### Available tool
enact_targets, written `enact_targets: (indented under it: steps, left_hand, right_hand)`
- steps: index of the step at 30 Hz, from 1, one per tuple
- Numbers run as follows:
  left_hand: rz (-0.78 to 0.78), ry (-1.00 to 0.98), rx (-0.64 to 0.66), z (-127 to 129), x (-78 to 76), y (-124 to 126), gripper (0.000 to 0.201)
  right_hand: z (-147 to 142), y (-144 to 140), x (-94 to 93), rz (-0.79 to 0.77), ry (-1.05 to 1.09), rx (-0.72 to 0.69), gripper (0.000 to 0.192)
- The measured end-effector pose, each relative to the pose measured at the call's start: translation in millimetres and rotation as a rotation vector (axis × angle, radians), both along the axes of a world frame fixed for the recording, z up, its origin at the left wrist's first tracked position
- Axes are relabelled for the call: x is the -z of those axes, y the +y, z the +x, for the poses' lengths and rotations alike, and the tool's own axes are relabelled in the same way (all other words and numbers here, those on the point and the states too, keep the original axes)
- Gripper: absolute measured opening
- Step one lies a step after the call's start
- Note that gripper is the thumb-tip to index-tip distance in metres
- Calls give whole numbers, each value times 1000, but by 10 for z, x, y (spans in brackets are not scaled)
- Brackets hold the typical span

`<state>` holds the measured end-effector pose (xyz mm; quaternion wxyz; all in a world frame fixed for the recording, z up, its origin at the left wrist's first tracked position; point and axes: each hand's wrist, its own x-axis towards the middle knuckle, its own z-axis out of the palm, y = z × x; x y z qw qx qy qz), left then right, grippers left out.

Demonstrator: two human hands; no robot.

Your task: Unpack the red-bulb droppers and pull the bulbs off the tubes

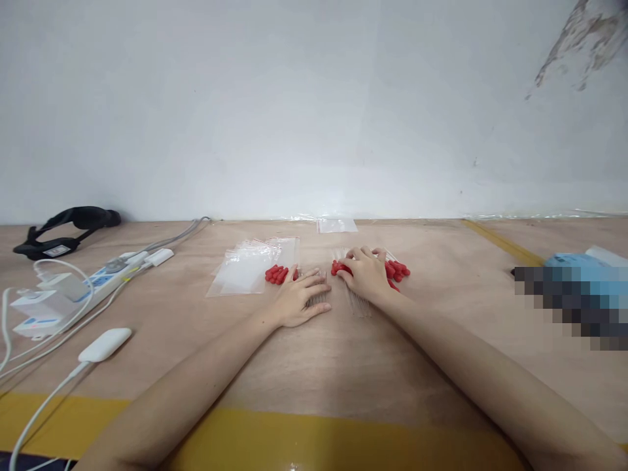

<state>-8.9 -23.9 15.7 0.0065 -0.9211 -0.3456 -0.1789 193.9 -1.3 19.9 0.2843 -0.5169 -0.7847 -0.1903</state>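
**Droppers with red bulbs, sorted by two hands mid-counter**

Droppers [398, 269] with red rubber bulbs lie in two small heaps near the middle of the counter [343, 353], closer to its far edge by the wall than to the yellow-taped near edge. The right hand [366, 271] rests curled over the right-hand heap, fingers bent down onto the clear stems; whether its grip has closed on any of them I cannot tell. The left hand [299, 299] lies flat, fingers spread, pinning a few clear stems beside the smaller red heap [277, 274], holding nothing.

Glass like this wants a light pinch at the bulb end, I would judge, and a lift rather than a drag. Clear bags [248, 268] lie touching the left heap, another small bag [336, 225] sits at the far edge.

Bare wood stretches toward the near edge. Leftward, a power strip [105, 278], white cables [44, 399] and a black strap [69, 226] crowd that end; a blue bundle [574, 265] sits at the right end.
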Motion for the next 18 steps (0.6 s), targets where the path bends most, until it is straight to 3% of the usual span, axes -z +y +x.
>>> enact_targets:
  steps: [7,11,15,18]
  left_hand:
    - [106,-80,-70,2,22,19,33]
    - [221,-174,-111,-2,11,-9,28]
    - [353,-322,-124,26,-1,-34,33]
    - [389,-330,-21,52,33,-33,29]
  right_hand:
    - [-3,59,29,123,126,-13,20]
    - [25,-70,-49,225,236,-68,23]
    - [56,-369,-86,144,288,-192,23]
    - [83,-537,-22,47,336,-255,23]
